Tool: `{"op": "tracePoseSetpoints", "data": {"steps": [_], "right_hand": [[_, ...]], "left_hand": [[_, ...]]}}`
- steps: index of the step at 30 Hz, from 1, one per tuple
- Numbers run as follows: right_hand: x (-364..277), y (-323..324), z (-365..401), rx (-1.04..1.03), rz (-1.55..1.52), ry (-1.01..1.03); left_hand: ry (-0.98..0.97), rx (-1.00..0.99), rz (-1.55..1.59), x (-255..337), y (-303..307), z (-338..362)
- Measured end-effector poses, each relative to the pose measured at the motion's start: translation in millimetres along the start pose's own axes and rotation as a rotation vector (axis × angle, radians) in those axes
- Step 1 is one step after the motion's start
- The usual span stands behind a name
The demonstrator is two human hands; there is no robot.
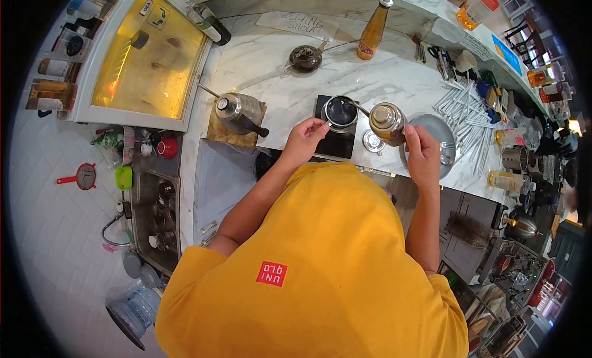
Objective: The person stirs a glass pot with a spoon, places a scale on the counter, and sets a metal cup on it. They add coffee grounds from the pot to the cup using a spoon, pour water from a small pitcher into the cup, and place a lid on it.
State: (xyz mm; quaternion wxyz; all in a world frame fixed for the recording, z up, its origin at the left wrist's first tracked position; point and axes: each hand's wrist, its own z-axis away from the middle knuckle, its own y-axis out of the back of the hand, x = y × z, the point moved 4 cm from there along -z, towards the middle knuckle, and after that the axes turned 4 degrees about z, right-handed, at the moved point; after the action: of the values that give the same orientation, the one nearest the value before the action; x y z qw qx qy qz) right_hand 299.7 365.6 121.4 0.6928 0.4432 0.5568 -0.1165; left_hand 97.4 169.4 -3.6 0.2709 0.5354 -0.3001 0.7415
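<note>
A black flat scale (pixel 337 147) lies near the counter's front edge, and over it is a round metal-rimmed vessel (pixel 340 113) with a dark inside. The fingers of my left hand (pixel 306 140) pinch the vessel's near-left rim. My right hand (pixel 422 150) is closed on the handle of a steel gooseneck kettle (pixel 386 119). The kettle's thin spout points left, its tip overlapping the vessel's right rim in this view. A small round metal lid (pixel 373 142) lies between the scale and a grey round tray (pixel 436 129), partly hidden by my right hand.
Another steel kettle (pixel 239 108) stands at left on a wooden board (pixel 217 131). Behind are a glass teapot (pixel 306 58) and a pump bottle (pixel 374 30) of amber liquid. Many white straws or sticks (pixel 467 111) spread at right. A sink (pixel 140 201) is at far left.
</note>
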Motion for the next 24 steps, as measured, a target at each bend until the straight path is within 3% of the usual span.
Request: {"op": "tracePoseSetpoints", "data": {"steps": [5, 24], "right_hand": [[0.5, -4.2, 6.2, -0.098, 0.014, -0.001], [17.8, -10.7, 6.7, -0.033, -0.129, -0.016]], "left_hand": [[-0.006, 0.0, -0.014, -0.2, 1.0, 1.2], [-0.025, 0.028, -0.082, 1.8, 7.6, 9.3]]}}
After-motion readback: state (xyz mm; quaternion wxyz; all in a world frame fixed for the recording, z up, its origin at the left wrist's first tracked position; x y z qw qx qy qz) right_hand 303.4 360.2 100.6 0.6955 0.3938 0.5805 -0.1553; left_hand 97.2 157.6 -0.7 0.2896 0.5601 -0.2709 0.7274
